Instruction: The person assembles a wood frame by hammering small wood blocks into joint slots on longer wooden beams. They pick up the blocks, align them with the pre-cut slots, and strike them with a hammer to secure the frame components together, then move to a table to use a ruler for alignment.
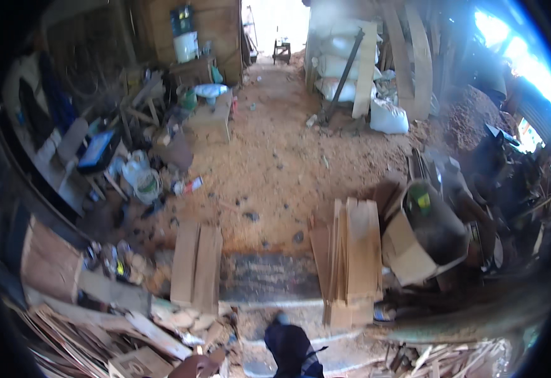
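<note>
At the lower edge a reddish-brown shape looks like part of my left hand. Its fingers cannot be made out, and I see nothing held in it. My right hand is out of the picture. Between two stacks of planks, my leg in dark cloth comes down over a worn step. Ahead on the left stand a couple of flat boards. A thicker stack of brown planks rises ahead on the right.
An open cardboard box sits beside the right stack. Wood offcuts pile up at the lower left. Dusty ground leads to a bright doorway. A low table stands left, white sacks right.
</note>
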The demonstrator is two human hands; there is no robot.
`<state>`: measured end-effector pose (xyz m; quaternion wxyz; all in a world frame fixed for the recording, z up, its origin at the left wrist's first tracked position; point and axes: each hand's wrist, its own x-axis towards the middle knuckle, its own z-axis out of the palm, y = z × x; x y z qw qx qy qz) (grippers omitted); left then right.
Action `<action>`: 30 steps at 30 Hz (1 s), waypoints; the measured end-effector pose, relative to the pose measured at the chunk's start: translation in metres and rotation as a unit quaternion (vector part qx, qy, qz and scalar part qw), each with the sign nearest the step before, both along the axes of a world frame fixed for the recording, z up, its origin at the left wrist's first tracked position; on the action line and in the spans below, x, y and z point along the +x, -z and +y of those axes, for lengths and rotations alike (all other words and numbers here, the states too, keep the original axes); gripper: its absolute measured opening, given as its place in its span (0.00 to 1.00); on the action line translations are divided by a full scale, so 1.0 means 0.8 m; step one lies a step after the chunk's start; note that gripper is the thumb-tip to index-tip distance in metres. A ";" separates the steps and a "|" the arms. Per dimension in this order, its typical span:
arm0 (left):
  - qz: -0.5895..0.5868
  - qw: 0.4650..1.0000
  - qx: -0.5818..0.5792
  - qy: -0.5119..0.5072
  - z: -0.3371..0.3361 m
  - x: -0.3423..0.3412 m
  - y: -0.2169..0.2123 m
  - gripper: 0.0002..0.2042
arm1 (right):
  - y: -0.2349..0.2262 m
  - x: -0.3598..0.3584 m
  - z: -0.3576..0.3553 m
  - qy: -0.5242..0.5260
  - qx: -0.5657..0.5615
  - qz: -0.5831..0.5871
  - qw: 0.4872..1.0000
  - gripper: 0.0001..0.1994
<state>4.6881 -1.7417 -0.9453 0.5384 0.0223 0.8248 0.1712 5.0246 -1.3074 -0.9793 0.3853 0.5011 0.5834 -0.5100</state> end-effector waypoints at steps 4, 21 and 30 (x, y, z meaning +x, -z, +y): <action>-0.002 0.997 0.038 -0.067 0.102 -0.136 -0.126 0.34 | -0.011 -0.129 0.108 -0.016 0.020 0.095 0.995 0.16; 0.051 0.975 0.204 -0.079 0.500 -0.822 -0.347 0.24 | -0.290 -0.843 0.345 -0.211 0.002 0.040 0.977 0.30; 0.049 0.974 0.171 -0.141 0.477 -1.159 -0.516 0.19 | -0.557 -0.927 0.453 -0.093 0.080 -0.115 0.986 0.26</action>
